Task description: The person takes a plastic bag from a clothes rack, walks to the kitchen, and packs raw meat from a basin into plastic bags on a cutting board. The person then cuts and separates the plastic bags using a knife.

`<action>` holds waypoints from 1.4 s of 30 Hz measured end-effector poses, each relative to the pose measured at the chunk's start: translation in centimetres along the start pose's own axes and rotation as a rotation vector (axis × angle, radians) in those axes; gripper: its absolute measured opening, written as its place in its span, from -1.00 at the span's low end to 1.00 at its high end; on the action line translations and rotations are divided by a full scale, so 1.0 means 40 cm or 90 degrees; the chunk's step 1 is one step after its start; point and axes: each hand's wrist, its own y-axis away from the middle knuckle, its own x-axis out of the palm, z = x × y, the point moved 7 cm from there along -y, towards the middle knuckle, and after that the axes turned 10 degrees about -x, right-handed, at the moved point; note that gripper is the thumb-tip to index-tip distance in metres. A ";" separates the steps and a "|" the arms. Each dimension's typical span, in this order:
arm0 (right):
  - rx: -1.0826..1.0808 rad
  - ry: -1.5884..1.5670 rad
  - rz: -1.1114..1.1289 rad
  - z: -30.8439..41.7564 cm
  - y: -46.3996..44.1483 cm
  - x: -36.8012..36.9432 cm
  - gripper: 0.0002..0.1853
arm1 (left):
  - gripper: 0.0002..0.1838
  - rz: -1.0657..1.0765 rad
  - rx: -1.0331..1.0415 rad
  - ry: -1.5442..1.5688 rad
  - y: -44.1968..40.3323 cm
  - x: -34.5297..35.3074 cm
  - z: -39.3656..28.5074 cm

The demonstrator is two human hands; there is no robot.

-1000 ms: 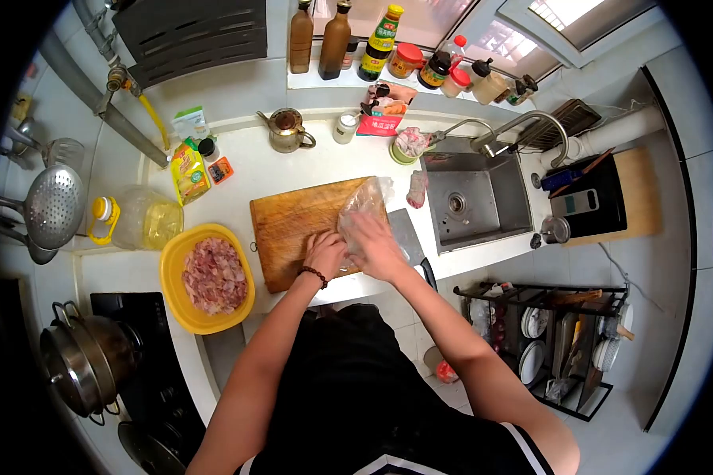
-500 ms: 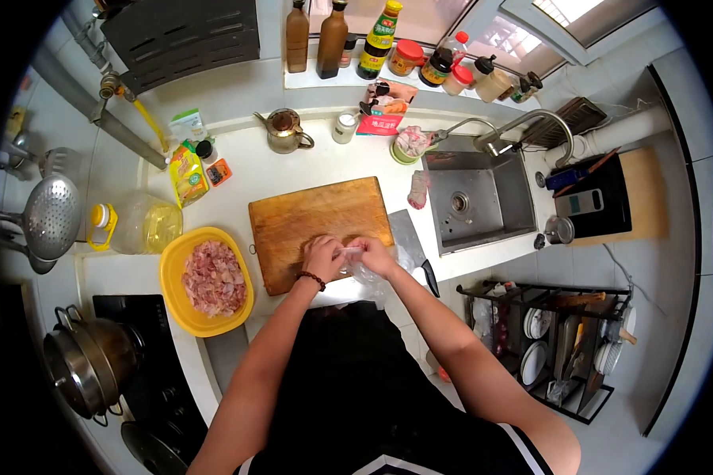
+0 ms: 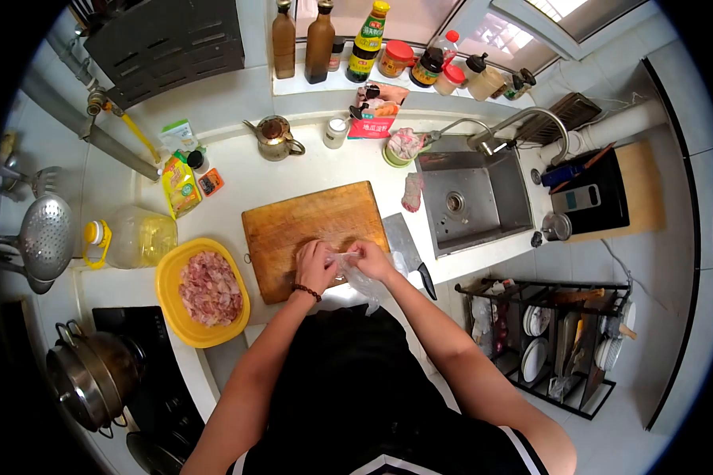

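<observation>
Thin clear plastic [image 3: 362, 286] hangs between my hands at the near edge of the wooden cutting board [image 3: 309, 222]; whether it is a bag or a disposable glove I cannot tell. My left hand [image 3: 315, 265], with a beaded bracelet at the wrist, pinches one side of it. The fingers of my right hand [image 3: 371, 260] are closed on the upper right part. A cleaver [image 3: 405, 237] lies to the right of the board, its dark handle toward me. On the left stands a yellow basin [image 3: 166, 279] of cut raw meat [image 3: 211, 289].
A steel sink [image 3: 483, 198] is on the right, with a green bowl [image 3: 400, 157] beside it. Behind the board stand a teapot [image 3: 276, 141] and a glass jar [image 3: 335, 133]. An oil jug [image 3: 144, 229] and a stove with a steel pot [image 3: 87, 380] are at left.
The plastic has been drawn out and now hangs lower toward my body. My hands remain close together over the board's near edge. The whole view has shifted slightly.
</observation>
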 end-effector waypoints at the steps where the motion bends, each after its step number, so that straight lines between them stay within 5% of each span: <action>1: -0.019 0.118 0.022 0.020 0.001 -0.009 -0.85 | -0.81 -0.004 -0.036 -0.035 0.008 -0.014 -0.004; 6: -0.122 0.326 0.110 0.119 0.015 -0.011 -0.79 | -0.81 -0.015 0.007 -0.106 0.037 -0.012 -0.015; 8: -0.457 0.428 -0.010 0.267 0.054 -0.012 -0.70 | -0.81 -0.045 0.008 -0.078 0.052 -0.016 -0.016; 9: -0.463 0.420 0.001 0.260 0.052 -0.008 -0.70 | -0.81 -0.052 -0.002 -0.085 0.058 -0.017 -0.013; 12: -0.470 0.444 0.151 0.222 0.037 0.035 -0.64 | -0.80 -0.006 -0.018 -0.080 0.070 0.001 -0.001; 14: -0.327 0.352 0.214 0.159 0.011 0.052 -0.71 | -0.78 -0.016 -0.036 -0.083 0.075 0.015 0.015; 15: -0.334 0.350 0.221 0.142 0.005 0.063 -0.71 | -0.78 -0.023 -0.041 -0.087 0.073 0.011 0.003; 17: -0.183 0.035 0.183 0.064 -0.011 0.064 -0.79 | -0.79 -0.022 -0.109 -0.069 0.068 0.000 -0.020; 23: -0.015 -0.094 0.203 -0.017 -0.033 0.087 -0.86 | -0.80 -0.038 -0.089 -0.057 0.062 0.012 0.000; 30: 0.025 -0.162 0.225 -0.017 -0.012 0.095 -0.88 | -0.90 -0.083 -0.016 -0.007 0.041 0.004 -0.019; 35: -0.006 -0.240 0.209 0.001 -0.005 0.080 -0.91 | -0.88 0.016 -0.109 -0.021 0.031 0.021 0.015; 39: -0.035 -0.010 0.219 0.028 -0.020 0.040 -0.89 | -0.83 0.068 -0.127 -0.016 0.035 0.024 0.007; 42: -0.184 0.215 0.180 0.073 -0.023 0.015 -0.83 | -0.80 0.041 -0.019 -0.021 0.025 0.017 -0.037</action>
